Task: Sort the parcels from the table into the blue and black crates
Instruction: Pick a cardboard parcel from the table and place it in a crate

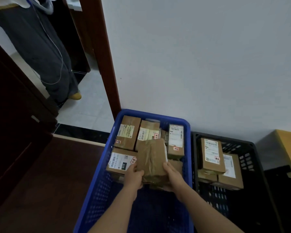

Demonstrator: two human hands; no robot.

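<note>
Holding one taped parcel (pixel 151 157) over the blue crate (pixel 106 180), left hand (pixel 133 176) and right hand (pixel 172 175) gripping its near corners, five labelled boxes visible inside, black crate (pixel 252 165) beside it with three.

Taped cardboard parcel (pixel 151 158) (glossy film), perforated plastic blue crate (pixel 106 195), matt black crate (pixel 252 158)

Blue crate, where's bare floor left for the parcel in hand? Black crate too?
Blue crate: bare bottom in the near half, between the forearms and the parcel rows; the far half is packed wall to wall. Both hands, left hand and right hand, hold the taped parcel over that edge. Black crate: near half and right strip bare; stacked parcels fill the far left.
</note>
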